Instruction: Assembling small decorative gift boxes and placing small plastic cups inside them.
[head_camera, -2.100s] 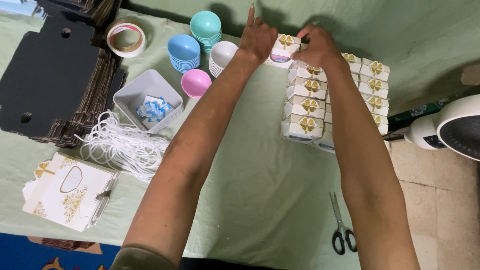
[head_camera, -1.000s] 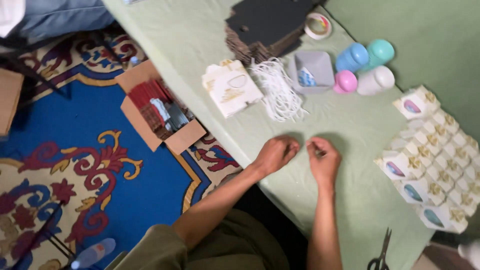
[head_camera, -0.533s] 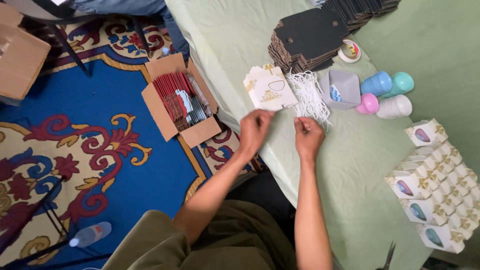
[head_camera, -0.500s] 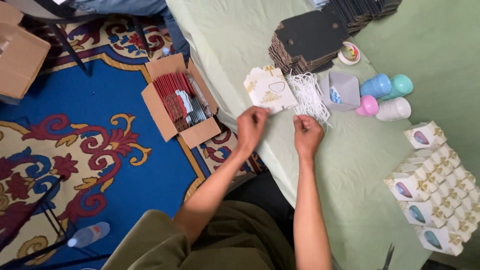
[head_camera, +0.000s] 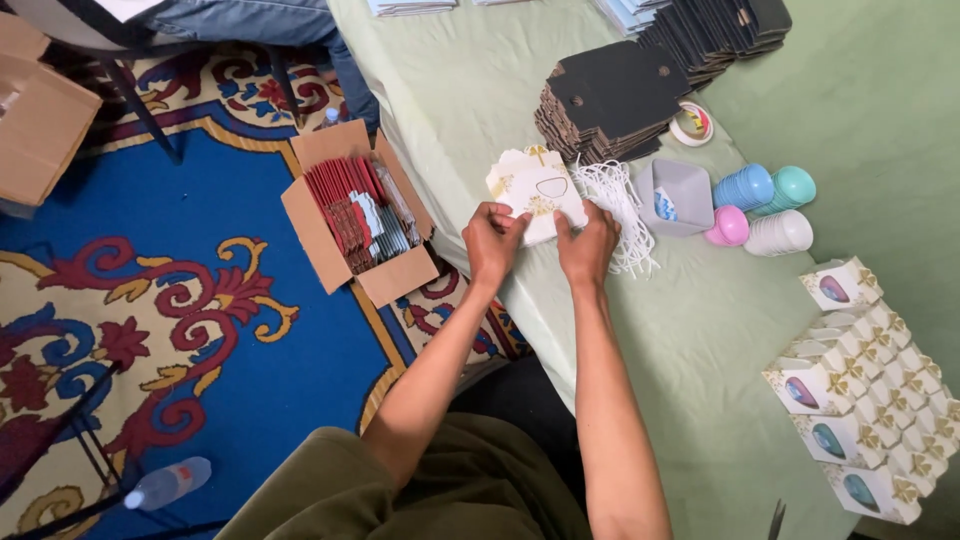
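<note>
Flat card blanks (head_camera: 535, 190): a small stack of white die-cut sheets with gold ornament and an oval window, laid at the near-left edge of the counter (head_camera: 700, 350), gripped at its lower edge by both hands.
Left hand (head_camera: 493, 243): fingers curled closed on the stack's lower left corner, thumb on top, forearm stretched out from the body.
Right hand (head_camera: 587, 245): fingers pinched shut on the stack's lower right edge, wrist straight, forearm nearly parallel to the left.
Counter: covered in a smooth pale green cloth that hangs over the edge.
White cords (head_camera: 618, 205): a loose tangle of thin loops, just beside the stack.
Grey tray (head_camera: 678, 195): square, plastic, shallow-walled, next to the cords.
Black card stacks (head_camera: 610, 100): matte, punched, fanned in thick piles farther along.
Plastic cups (head_camera: 765, 200): nested, in blue, teal, pink and white.
Finished boxes (head_camera: 860, 390): white with gold bows, ranked in rows at the right.
Floor: blue carpet (head_camera: 150, 300) with red and gold scrolls; an open cardboard box (head_camera: 355, 215) of red sleeves stands on it.
</note>
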